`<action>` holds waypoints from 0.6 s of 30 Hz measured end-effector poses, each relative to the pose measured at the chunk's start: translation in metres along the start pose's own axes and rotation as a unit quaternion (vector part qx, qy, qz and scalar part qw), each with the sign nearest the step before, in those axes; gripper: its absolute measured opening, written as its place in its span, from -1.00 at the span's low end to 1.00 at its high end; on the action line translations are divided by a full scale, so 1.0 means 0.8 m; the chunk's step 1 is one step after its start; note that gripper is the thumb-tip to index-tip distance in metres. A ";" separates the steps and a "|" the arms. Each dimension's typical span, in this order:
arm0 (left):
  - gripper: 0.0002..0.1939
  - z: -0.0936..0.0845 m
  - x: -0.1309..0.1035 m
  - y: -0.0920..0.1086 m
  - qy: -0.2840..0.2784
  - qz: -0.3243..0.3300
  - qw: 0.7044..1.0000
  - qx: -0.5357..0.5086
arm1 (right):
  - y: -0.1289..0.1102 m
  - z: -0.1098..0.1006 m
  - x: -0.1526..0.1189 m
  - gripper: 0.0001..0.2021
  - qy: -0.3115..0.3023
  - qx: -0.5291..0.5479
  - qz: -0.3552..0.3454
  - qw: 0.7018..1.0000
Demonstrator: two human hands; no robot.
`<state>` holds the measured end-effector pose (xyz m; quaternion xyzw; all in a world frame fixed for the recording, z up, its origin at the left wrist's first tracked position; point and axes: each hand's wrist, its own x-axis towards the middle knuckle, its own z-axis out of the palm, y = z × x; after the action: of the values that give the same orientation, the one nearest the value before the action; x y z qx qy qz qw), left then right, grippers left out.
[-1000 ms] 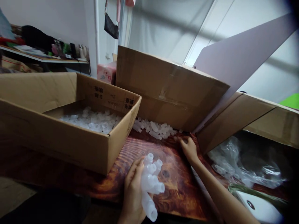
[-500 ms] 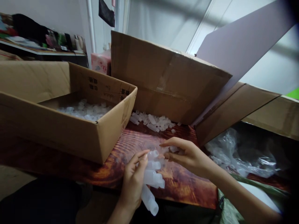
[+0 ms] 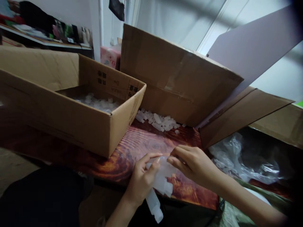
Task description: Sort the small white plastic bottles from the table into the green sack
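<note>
My left hand is closed around several small translucent plastic bottles, their necks pointing right. The lowest bottle tilts down past the table's front edge. My right hand is beside them, fingers curled and pressed together at the upper end of the bunch. Whatever those fingertips hold is hidden and blurred. Behind both hands, a pile of small translucent plastic pieces lies on the reddish wooden table.
At left stands an open cardboard box with more translucent pieces inside. A large carton leans at the back. On the right, another carton has clear plastic bags at its opening. A green sack is at lower right.
My right hand has closed its spread fingers and come to the bottles in my left hand. The left hand has moved slightly right in view, and the camera view has shifted.
</note>
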<state>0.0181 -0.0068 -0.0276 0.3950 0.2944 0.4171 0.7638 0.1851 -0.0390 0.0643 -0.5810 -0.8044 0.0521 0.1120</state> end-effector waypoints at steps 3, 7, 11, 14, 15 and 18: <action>-0.69 -0.003 0.001 -0.002 -0.024 -0.010 1.000 -0.002 | 0.003 -0.006 -0.006 -0.54 0.012 -0.010 -0.020 1.000; -0.68 -0.003 0.002 -0.004 -0.030 -0.021 0.999 -0.023 | 0.008 -0.018 -0.018 -0.49 -0.048 -0.047 -0.073 0.995; -0.70 0.000 0.001 -0.002 -0.031 -0.026 0.999 -0.028 | 0.014 -0.027 -0.025 -0.47 -0.057 -0.050 -0.056 0.996; -0.72 0.000 0.001 -0.001 -0.032 -0.028 0.998 -0.039 | 0.018 -0.028 -0.026 -0.56 -0.074 -0.070 -0.070 0.992; -0.72 -0.001 0.002 -0.001 -0.031 -0.029 0.998 -0.041 | 0.019 -0.028 -0.026 -0.61 -0.074 -0.072 -0.057 0.993; -0.71 -0.004 0.003 -0.004 -0.045 -0.034 0.998 -0.038 | 0.013 -0.025 -0.023 -0.66 -0.066 -0.046 -0.037 0.996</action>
<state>0.0181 -0.0043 -0.0321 0.3741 0.2571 0.3829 0.8046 0.2053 -0.0537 0.0792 -0.5504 -0.8328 0.0489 0.0331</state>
